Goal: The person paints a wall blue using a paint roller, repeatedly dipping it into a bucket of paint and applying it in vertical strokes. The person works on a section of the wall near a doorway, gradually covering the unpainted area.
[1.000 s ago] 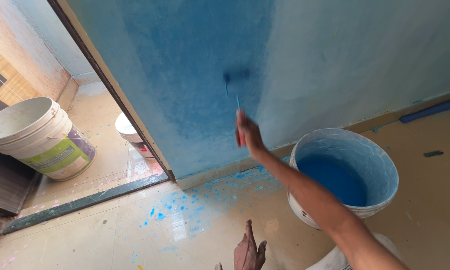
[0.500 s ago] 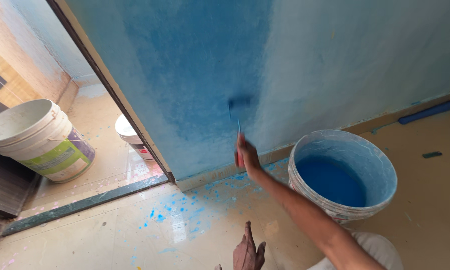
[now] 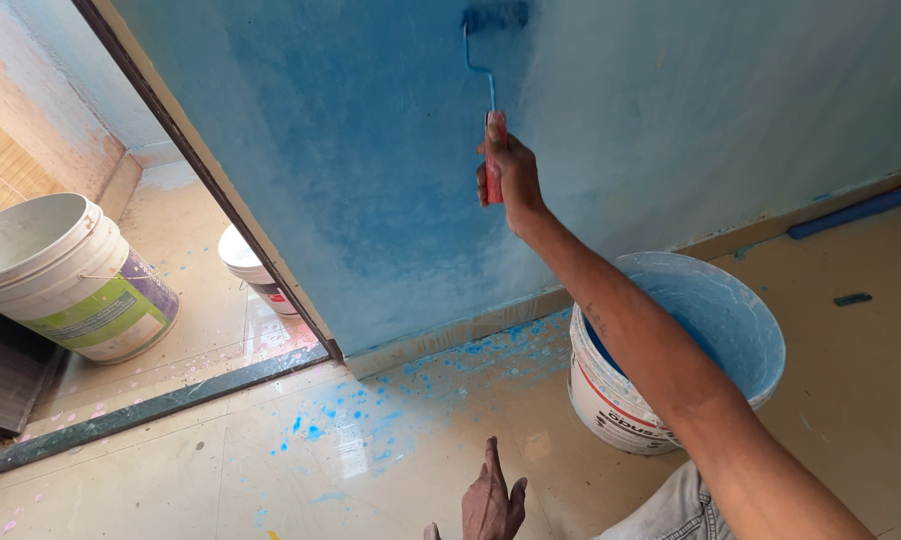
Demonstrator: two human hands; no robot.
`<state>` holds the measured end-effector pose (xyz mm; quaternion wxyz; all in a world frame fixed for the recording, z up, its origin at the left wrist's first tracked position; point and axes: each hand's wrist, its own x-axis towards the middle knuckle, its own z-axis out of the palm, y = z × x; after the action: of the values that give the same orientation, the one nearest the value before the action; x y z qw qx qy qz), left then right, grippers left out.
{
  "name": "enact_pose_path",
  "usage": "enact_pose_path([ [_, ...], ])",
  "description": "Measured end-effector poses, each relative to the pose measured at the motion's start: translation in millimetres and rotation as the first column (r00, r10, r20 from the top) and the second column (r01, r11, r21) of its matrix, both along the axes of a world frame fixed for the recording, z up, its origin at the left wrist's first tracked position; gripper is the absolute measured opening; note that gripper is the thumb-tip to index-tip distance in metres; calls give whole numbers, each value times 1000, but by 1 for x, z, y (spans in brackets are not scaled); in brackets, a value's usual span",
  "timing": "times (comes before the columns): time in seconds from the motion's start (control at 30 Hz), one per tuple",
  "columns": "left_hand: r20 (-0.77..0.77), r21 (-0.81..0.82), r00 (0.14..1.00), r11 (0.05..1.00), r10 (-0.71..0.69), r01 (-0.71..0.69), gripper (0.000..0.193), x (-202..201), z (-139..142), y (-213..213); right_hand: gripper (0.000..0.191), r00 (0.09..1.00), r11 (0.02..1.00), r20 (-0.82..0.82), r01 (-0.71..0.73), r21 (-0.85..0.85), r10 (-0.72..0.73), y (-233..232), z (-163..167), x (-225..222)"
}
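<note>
One head-worn view looks down and forward, close to the wall (image 3: 371, 170) and floor (image 3: 271, 460).

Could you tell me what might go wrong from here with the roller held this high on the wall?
1. The paint roller in the right hand may drip; blue spatter already marks the floor tiles.
2. The paint bucket sits right under the outstretched arm, so an elbow could knock it.
3. The left hand rests on glossy tiles near the spatter and might slip.

Paint bucket (image 3: 731, 330) crowds right arm; floor (image 3: 271, 470) left of it open.
</note>
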<state>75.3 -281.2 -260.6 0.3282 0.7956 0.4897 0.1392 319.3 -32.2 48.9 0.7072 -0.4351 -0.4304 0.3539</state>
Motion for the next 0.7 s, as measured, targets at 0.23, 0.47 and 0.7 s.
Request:
enact_pose_path([
  [0.23, -27, -62, 1000, 998, -1, -1, 96, -2, 5, 3, 63, 999, 992, -25, -37, -117, 34, -53, -116, -56],
  [0.47, -19, -32, 999, 999, 28, -29, 96, -1, 7, 2, 54, 987, 939, -155, -101, -330, 51, -92, -182, -84],
  [0.7, 1, -30, 1000, 1000, 6, -6, 94, -2, 3, -1, 58, 1000, 999, -7, 16, -43, -16, -31, -73, -36],
])
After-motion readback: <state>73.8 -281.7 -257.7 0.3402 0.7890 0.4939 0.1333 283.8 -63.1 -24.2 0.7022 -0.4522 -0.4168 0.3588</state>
